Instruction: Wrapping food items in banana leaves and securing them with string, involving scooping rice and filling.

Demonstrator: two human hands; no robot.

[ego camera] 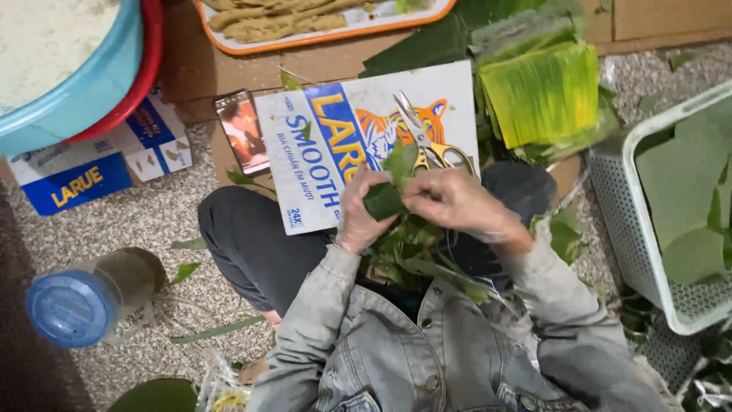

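- The left hand [357, 207], in a thin clear glove, is gripping a small dark green leaf parcel [383, 200], its fingers [358, 187] curled around the parcel's left side
- The right hand [450, 200], gloved the same way, is pinching the parcel's right end, with the fingers closed on the leaf
- The parcel is sitting between the two hands, above the person's lap and over the lower edge of a flattened cardboard box [335, 137] printed in white, blue and orange
- A loose leaf tip is sticking up from the parcel, just in front of a pair of yellow-handled scissors [427, 141] lying on the cardboard
- A heap of green leaf scraps [415, 263] is lying in the lap below the hands
- A phone [242, 131] is lying just beside the cardboard's left edge
- A stack of cut banana-leaf strips [543, 93] is lying on the floor beyond the right hand
- A white plastic basket [648, 229] holding large leaves is standing to the far right
- A blue basin [91, 84] of white grain is sitting inside a red one at the upper left
- A blue-lidded jar [84, 301] is lying on its side on the speckled floor, well apart from the hands
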